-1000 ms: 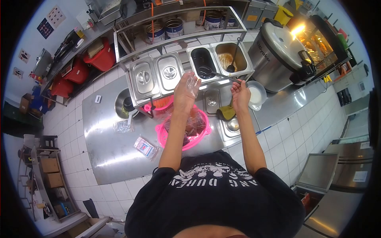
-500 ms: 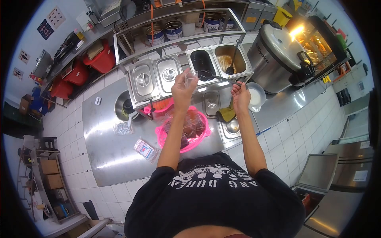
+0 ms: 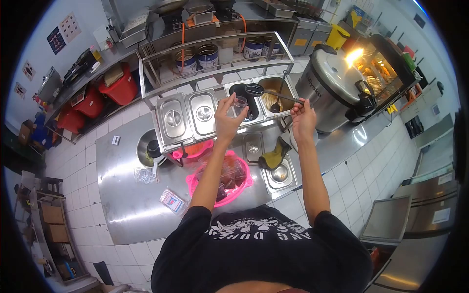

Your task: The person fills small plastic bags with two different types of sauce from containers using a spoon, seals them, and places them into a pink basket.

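My left hand (image 3: 227,119) pinches a small clear plastic cup (image 3: 240,102) over the pan of dark sauce (image 3: 250,116). Between thumb and fingers of my right hand (image 3: 304,120) is the handle of a black ladle (image 3: 254,90). The ladle's bowl hangs above the dark pan, just beyond the cup and apart from it; dark sauce shows in it. To the right, a second ladle (image 3: 276,107) rests in a pan with brown residue (image 3: 269,103). Two lidded steel pans (image 3: 172,117) stand to the left.
Below my left arm a pink basket (image 3: 248,181) holds bagged dark sauce. A yellow-green cloth (image 3: 274,155) lies by lidded pans. A large rice cooker (image 3: 325,90) stands at right, a steel bowl (image 3: 146,148) at left. A metal rail (image 3: 215,73) runs behind the pans.
My right hand has raised the ladle bowl out of the dark pan, beside the cup. My left hand still holds the cup. The head view has shifted slightly.
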The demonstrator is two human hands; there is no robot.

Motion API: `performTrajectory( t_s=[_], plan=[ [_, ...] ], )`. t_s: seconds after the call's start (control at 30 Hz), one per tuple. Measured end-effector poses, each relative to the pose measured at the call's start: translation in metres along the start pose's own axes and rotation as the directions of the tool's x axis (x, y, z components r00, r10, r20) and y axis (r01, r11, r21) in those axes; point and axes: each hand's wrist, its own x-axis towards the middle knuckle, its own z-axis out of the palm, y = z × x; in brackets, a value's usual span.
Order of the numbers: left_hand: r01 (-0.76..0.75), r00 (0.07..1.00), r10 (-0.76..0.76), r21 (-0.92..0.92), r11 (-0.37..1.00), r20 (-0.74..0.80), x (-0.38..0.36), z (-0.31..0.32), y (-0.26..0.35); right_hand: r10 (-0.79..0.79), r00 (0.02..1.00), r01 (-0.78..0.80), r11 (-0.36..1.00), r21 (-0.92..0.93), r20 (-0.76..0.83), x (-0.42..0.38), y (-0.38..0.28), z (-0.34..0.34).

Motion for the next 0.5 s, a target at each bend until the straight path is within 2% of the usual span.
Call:
performTrajectory(
  t_s=[0.3,0.5],
  plan=[
    [-0.043,0.999,0.042,0.014,0.999,0.013,0.004,0.006,0.001,-0.035,0.996,0.041,0.997,-0.073,0.078,0.002,-0.019,0.018],
    [-0.056,0.998,0.056,0.018,0.998,0.023,0.004,0.005,-0.001,-0.122,0.984,0.143,0.973,-0.180,0.127,0.004,-0.027,0.033]
  ],
)
